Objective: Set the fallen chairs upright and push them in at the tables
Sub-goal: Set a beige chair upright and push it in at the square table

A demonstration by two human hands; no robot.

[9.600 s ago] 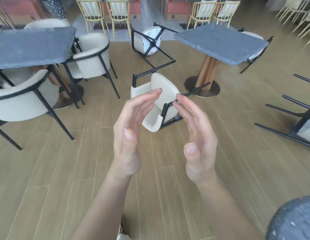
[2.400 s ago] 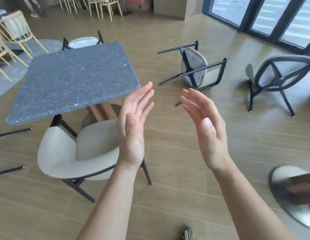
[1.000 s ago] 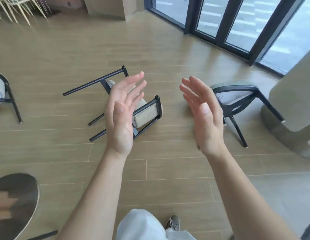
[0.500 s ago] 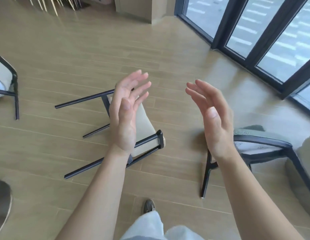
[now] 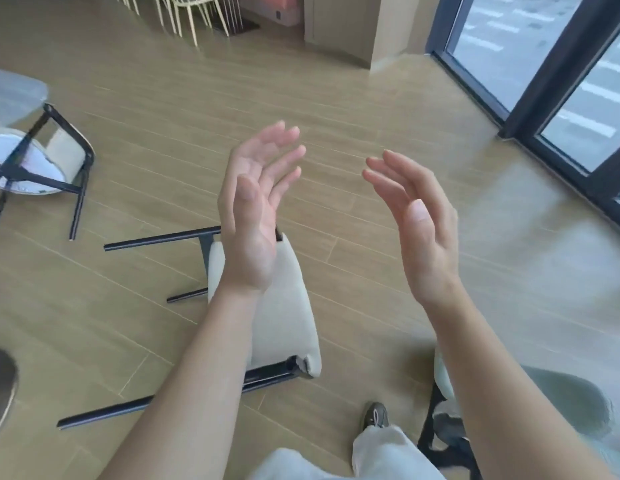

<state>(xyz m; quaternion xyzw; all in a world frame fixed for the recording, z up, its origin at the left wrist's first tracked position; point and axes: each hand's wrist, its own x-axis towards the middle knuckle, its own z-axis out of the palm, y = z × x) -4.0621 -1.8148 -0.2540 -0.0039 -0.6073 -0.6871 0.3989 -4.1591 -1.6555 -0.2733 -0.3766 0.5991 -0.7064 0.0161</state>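
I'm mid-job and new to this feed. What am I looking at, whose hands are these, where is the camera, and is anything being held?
There is no machine here. These are a person's two bare hands, filmed by one wide-angle camera worn on the head, which looks forward and down. It is the only view.

The left hand and right hand are raised in front, palms facing each other. The fingers are relaxed and hold nothing.

Below them, on the wooden floor, a cream chair with black legs lies on its side. A second fallen chair lies at the left edge. A grey-green chair shows partly at the lower right, and I cannot tell how it stands. The person's shoe is at the bottom.
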